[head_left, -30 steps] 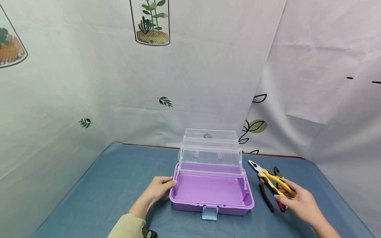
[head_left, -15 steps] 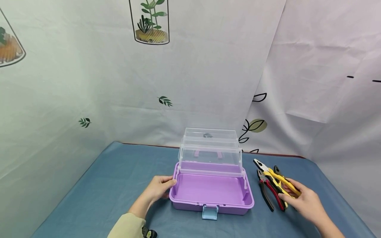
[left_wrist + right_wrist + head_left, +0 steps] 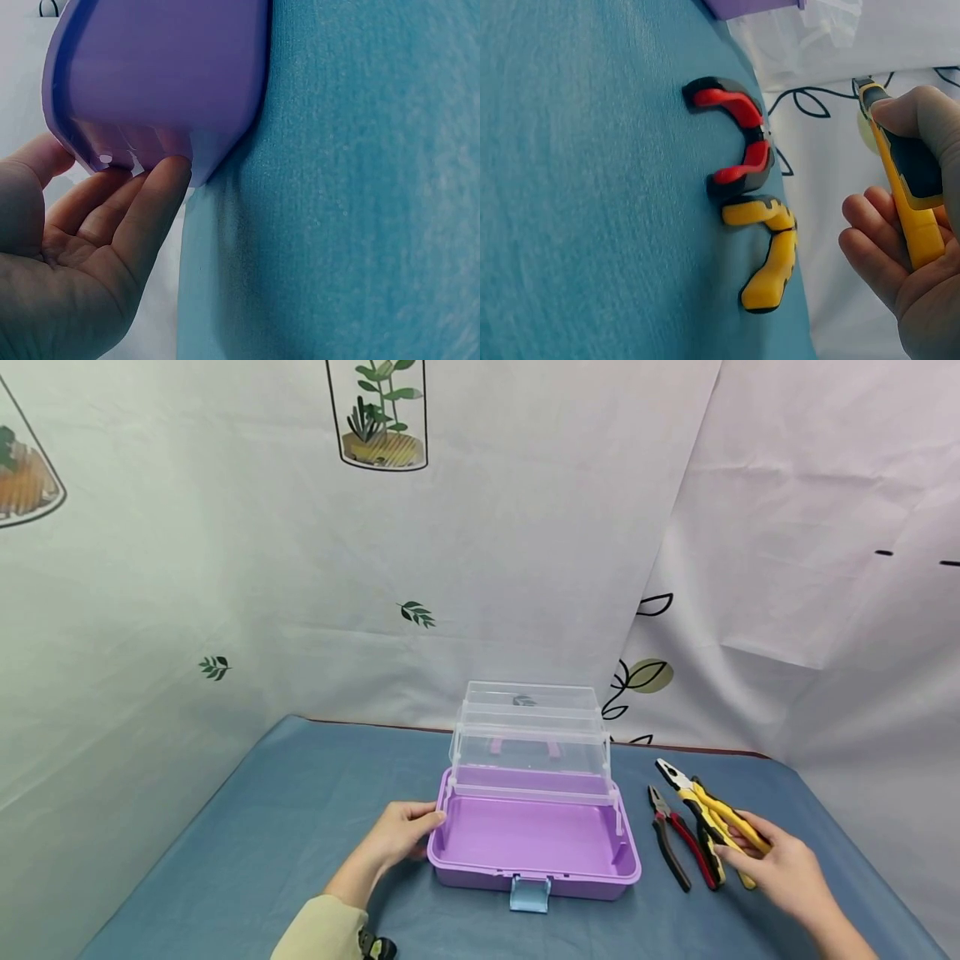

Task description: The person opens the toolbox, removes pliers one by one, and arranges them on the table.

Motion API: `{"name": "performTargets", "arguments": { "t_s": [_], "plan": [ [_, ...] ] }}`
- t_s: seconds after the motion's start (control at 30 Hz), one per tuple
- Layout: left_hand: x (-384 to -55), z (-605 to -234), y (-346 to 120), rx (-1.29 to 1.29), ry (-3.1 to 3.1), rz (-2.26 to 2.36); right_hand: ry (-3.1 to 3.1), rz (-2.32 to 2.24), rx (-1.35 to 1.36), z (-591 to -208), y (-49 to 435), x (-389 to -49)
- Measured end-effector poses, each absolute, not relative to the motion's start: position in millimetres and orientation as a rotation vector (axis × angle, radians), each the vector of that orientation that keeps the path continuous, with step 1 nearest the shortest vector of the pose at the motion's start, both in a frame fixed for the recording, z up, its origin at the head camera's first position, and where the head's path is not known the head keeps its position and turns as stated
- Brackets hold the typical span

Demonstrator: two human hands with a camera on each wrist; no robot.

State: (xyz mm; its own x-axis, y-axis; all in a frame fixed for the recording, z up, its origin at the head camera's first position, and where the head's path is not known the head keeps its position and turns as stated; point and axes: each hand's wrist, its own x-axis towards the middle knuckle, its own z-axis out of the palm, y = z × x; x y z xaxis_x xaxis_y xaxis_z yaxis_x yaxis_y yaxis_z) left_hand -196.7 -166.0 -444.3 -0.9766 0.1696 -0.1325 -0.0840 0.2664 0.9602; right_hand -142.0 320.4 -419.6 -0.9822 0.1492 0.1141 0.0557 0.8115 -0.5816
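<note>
My left hand grips the left rim of a purple toolbox, thumb on top and fingers against the outer wall in the left wrist view. The box's clear lid stands raised at the back. On the right, my right hand holds yellow-and-black combination pliers above the table. Below them lies a second pair of yellow-handled pliers, partly covered in the head view. Red-and-black pliers lie beside that pair, nearer the box, with their handles spread.
A blue cloth covers the table. A pale blue latch hangs down at the box's front. White printed curtains stand behind the table and at both sides.
My right hand has moved to the right with the held pliers, uncovering the red-and-black pliers and more of the yellow pair on the table. My left hand stays on the toolbox.
</note>
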Motion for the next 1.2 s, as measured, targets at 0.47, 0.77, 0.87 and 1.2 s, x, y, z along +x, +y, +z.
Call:
{"name": "performTargets", "arguments": {
  "t_s": [0.47,0.77,0.87,1.2],
  "plan": [
    [-194.1,-441.3,-165.3,0.092,2.292,1.831,-2.89,0.864,-0.375,-425.4,339.0,-149.5],
    [-194.4,-440.1,-164.7,0.062,2.329,1.797,-2.896,0.897,-0.502,-429.2,349.7,-151.9],
    [-194.4,-440.1,-164.2,0.053,2.334,1.789,-2.893,0.901,-0.523,-429.9,352.9,-153.0],
    [-194.2,-439.5,-164.3,0.057,2.331,1.788,-2.873,0.861,-0.625,-434.1,366.0,-154.5]
  ]
}}
